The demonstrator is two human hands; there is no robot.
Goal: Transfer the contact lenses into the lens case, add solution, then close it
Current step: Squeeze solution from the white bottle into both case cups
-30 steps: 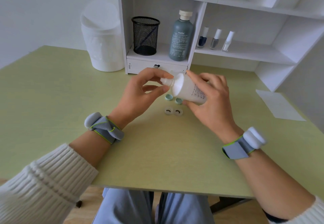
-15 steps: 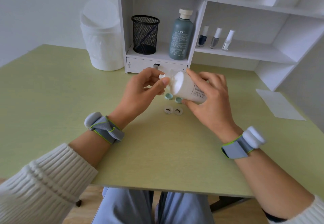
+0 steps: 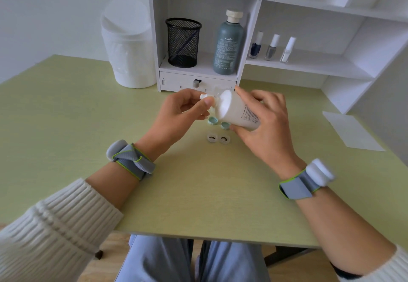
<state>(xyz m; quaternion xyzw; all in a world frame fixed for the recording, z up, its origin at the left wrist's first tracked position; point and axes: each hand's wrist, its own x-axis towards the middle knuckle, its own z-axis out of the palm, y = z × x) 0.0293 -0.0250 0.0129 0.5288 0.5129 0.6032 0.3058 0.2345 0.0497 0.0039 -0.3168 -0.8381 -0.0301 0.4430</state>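
Your right hand (image 3: 267,131) is wrapped around the white solution bottle (image 3: 239,114) just above the middle of the frame. You hold it off the table (image 3: 198,193), tipped on its side with the nozzle end pointing toward the left of the frame. Your left hand (image 3: 176,116) meets it there, with thumb and fingertips pinched on the small white cap (image 3: 204,98) at the nozzle. Whether that cap is seated or loose cannot be told.

Directly below the bottle, the lens case (image 3: 218,138) lies open on the table at frame centre. Each of its two wells shows a small dark curve too small to identify. Its two teal lids (image 3: 212,121) sit just above it in the frame, the right one partly hidden by your right thumb.

Both wrists carry grey wrist straps (image 3: 132,162). At the top of the frame a white shelf unit (image 3: 309,67) holds a black mesh cup (image 3: 183,42), a grey-green bottle (image 3: 228,43) and three nail polish bottles (image 3: 271,47). A white bin (image 3: 129,45) stands at upper left, and a sheet of paper (image 3: 351,131) lies at the right edge.
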